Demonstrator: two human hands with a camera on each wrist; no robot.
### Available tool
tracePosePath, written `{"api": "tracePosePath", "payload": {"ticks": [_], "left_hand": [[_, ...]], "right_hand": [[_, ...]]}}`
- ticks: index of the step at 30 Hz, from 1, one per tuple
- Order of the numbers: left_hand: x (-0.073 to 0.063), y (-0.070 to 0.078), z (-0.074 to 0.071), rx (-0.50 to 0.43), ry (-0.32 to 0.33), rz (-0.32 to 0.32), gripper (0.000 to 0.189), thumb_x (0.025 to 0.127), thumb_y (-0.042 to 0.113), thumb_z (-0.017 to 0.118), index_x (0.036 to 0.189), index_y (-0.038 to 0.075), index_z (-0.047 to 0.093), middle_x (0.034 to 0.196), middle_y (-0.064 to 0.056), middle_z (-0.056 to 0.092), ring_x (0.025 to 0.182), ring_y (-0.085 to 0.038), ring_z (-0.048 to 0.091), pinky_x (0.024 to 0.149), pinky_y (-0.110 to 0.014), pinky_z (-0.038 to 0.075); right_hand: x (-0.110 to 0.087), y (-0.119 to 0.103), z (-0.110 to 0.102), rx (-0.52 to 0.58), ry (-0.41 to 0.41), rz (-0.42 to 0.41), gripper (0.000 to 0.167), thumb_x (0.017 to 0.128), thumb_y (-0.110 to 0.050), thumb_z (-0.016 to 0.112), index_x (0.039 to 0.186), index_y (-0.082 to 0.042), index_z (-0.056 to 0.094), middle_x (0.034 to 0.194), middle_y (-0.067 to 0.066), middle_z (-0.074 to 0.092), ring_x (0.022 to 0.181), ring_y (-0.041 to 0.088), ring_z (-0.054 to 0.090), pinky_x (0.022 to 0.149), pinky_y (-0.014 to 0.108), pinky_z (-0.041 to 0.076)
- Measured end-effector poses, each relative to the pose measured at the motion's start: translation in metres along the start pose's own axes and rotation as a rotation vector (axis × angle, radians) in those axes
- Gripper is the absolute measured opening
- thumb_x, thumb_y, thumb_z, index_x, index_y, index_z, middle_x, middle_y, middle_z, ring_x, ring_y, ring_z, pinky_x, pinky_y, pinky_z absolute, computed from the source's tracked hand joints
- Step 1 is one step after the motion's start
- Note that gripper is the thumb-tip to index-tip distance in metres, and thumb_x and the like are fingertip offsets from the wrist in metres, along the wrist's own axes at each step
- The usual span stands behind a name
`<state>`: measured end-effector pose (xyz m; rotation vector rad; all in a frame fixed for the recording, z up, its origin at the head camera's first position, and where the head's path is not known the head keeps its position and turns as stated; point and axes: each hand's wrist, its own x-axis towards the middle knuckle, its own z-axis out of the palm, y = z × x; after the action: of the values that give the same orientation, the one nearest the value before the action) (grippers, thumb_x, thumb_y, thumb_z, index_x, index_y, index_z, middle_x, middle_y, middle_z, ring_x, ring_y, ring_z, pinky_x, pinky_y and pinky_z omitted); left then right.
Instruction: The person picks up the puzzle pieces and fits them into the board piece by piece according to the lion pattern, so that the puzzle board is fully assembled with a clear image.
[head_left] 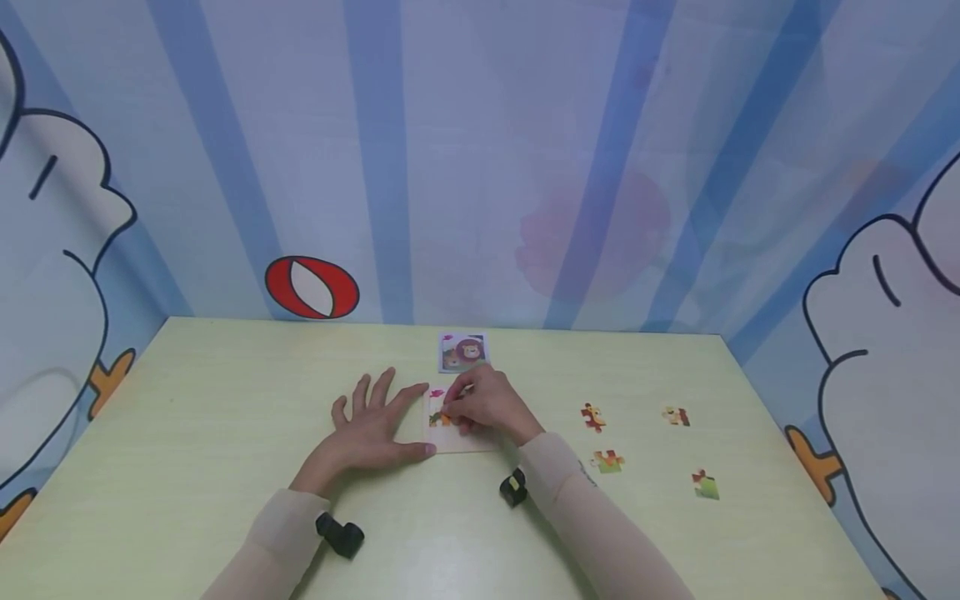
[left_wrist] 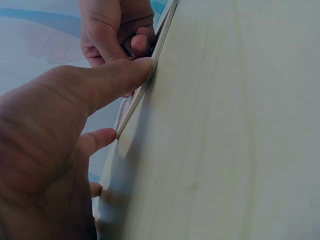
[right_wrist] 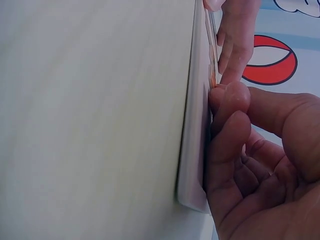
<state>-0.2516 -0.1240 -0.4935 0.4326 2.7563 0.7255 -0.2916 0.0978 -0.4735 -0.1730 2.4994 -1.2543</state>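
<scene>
A thin white puzzle board (head_left: 450,445) lies flat on the table, with some picture pieces fitted along its left side. My left hand (head_left: 372,433) is spread out, thumb and index fingertips touching the board's left edge (left_wrist: 131,110). Over the board, my right hand (head_left: 487,406) pinches an orange puzzle piece (head_left: 446,420) between thumb and index finger, low on the picture area. Its other fingers curl in close to the board, as the right wrist view shows. The right hand hides most of the board's right half and much of the piece.
Behind the board lies a small lion picture card (head_left: 463,353). Several loose puzzle pieces are spread to the right, including an orange one (head_left: 592,417), a green-edged one (head_left: 608,461) and a corner one (head_left: 705,484). A printed cloth (head_left: 480,167) hangs behind the table.
</scene>
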Motion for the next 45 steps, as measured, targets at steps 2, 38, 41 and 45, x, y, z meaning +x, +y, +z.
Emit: {"api": "tracePosePath", "payload": {"ticks": [2,38,41,45], "left_hand": [[0.0,0.0,0.0,-0.001,0.001,-0.002,0.096,0.087,0.062,0.076,0.168,0.032,0.035,0.181,-0.022,0.004,0.164,-0.057,-0.004,0.12,-0.087,0.0],[-0.001,-0.002,0.001,-0.045,0.006,-0.003,0.098,0.085,0.062,0.078,0.167,0.03,0.036,0.181,-0.022,0.004,0.163,-0.056,-0.006,0.121,-0.086,-0.003],[0.0,-0.004,0.004,-0.055,0.021,0.012,0.1,0.084,0.065,0.078,0.167,0.03,0.036,0.181,-0.022,0.005,0.163,-0.056,-0.006,0.12,-0.086,-0.003],[0.003,-0.006,0.006,-0.05,0.032,0.012,0.1,0.083,0.068,0.077,0.167,0.033,0.036,0.181,-0.021,0.005,0.163,-0.055,-0.006,0.12,-0.086,-0.003]], "right_hand": [[0.0,0.0,0.0,0.001,-0.002,-0.006,0.008,0.094,-0.014,0.082,0.09,-0.009,0.079,0.063,0.001,0.068,0.05,0.01,0.062,0.052,0.021,0.051],[-0.033,0.045,-0.092,0.162,-0.015,-0.027,0.031,0.097,-0.015,0.079,0.126,-0.001,0.076,0.114,0.017,0.081,0.082,0.015,0.077,0.083,0.036,0.066],[-0.038,0.053,-0.102,0.153,0.0,-0.014,0.033,0.098,-0.016,0.079,0.127,-0.002,0.076,0.116,0.017,0.08,0.085,0.017,0.078,0.084,0.037,0.066],[-0.045,0.064,-0.115,0.127,0.016,-0.012,0.034,0.099,-0.019,0.078,0.13,-0.003,0.075,0.119,0.018,0.079,0.091,0.02,0.079,0.083,0.035,0.065]]}}
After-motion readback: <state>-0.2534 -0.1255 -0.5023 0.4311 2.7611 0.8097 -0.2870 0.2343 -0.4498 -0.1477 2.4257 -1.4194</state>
